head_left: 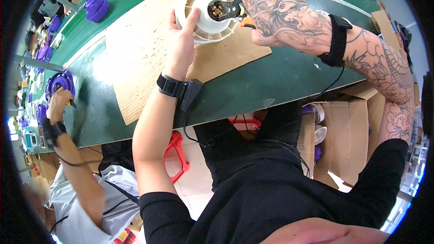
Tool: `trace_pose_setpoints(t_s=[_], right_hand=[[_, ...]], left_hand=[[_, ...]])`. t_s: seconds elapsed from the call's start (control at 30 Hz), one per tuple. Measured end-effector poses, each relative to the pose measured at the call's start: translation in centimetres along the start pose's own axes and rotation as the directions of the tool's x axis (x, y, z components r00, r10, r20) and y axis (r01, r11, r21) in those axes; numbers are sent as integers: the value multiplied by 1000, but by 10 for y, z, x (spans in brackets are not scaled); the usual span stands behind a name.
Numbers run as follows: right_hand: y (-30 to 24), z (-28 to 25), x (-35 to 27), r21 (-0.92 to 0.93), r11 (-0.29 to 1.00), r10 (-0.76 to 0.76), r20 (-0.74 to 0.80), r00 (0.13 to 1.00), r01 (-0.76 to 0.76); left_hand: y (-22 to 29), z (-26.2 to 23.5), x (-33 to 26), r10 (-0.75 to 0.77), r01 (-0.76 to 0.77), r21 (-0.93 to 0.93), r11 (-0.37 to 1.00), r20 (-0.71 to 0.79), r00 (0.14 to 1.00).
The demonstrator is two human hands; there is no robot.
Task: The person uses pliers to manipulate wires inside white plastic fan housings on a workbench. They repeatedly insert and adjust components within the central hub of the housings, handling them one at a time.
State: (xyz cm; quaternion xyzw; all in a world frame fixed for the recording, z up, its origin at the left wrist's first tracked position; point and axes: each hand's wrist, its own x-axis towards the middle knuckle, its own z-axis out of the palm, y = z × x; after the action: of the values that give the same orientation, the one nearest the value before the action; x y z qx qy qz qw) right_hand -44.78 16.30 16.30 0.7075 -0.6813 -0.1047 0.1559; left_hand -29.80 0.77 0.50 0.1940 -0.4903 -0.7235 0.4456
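Observation:
My left hand (182, 45) grips a round white plastic housing (202, 26) by its near left side, with the thumb laid over the rim. Thin ribs run round the housing's outer ring, and its dark centre opening shows small copper-coloured parts. My right hand (282, 16) is closed round a pair of pliers (233, 10) with a black head and orange on the handle. The pliers' jaws reach into the centre opening from the right; whether they pinch anything there I cannot tell. Beneath the housing lies a flat cardboard sheet (147, 58).
A co-worker's hand (58, 104) at the left holds a purple round part (63, 79) on the green table (239, 97). Purple parts (96, 7) stand farther back. An open cardboard box (343, 131) is below the table at right, and a red stool (179, 158) below at centre-left.

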Motion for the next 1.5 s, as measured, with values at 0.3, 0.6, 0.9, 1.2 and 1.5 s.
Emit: trace_pose_setpoints(t_s=[0.3, 0.6, 0.9, 1.2, 1.5], right_hand=[[7, -4, 0, 103, 993, -57, -3, 998, 57], [6, 8, 1, -34, 997, -74, -128, 989, 70], [11, -18, 7, 169, 984, -75, 133, 988, 52], [13, -10, 3, 281, 954, 32, 246, 969, -103], [31, 57, -28, 302, 951, -14, -148, 989, 59]], left_hand=[[0, 3, -4, 120, -118, 111, 987, -11, 993], [-4, 2, -1, 160, -160, 130, 979, 13, 987], [5, 9, -9, 201, -189, 223, 956, -32, 979], [13, 20, -19, 334, -319, 386, 866, 29, 942], [17, 38, -29, 420, -386, 570, 726, 78, 904]])
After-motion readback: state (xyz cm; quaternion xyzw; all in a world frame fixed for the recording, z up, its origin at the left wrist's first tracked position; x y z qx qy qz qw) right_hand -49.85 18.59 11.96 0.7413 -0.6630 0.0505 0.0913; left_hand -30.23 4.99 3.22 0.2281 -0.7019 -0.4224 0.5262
